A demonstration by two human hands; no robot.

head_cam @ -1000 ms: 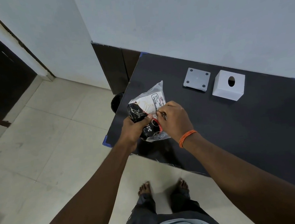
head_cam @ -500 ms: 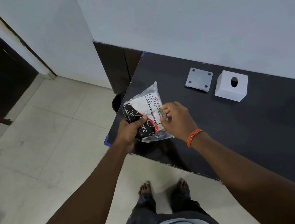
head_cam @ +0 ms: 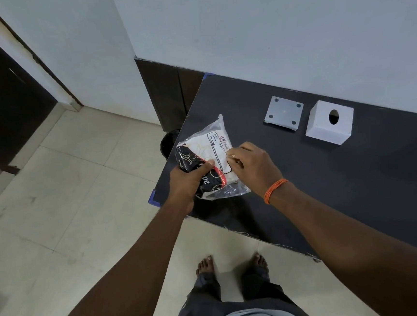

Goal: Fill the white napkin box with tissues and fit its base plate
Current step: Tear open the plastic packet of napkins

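Note:
A plastic-wrapped tissue pack [head_cam: 207, 147], white with black and red print, is held above the near left corner of the black table [head_cam: 356, 182]. My left hand [head_cam: 189, 182] grips its lower left end from below. My right hand [head_cam: 252, 166], with an orange thread at the wrist, pinches the pack's right edge with its fingertips. The white napkin box [head_cam: 326, 130], a cube with a round hole on top, stands at the back of the table. Its grey square base plate [head_cam: 283, 113], with a dot at each corner, lies flat just left of the box.
A white wall runs behind the table. A dark bin [head_cam: 169, 143] sits on the tiled floor by the table's left edge, next to a dark panel [head_cam: 164, 93]. A dark doorway [head_cam: 0, 100] is at far left. My bare feet [head_cam: 232, 264] stand at the table's front edge.
My right hand slid from the pack's lower middle up to its right edge, fingers now pinching the wrapper. The pack tilted slightly; the left hand kept its grip.

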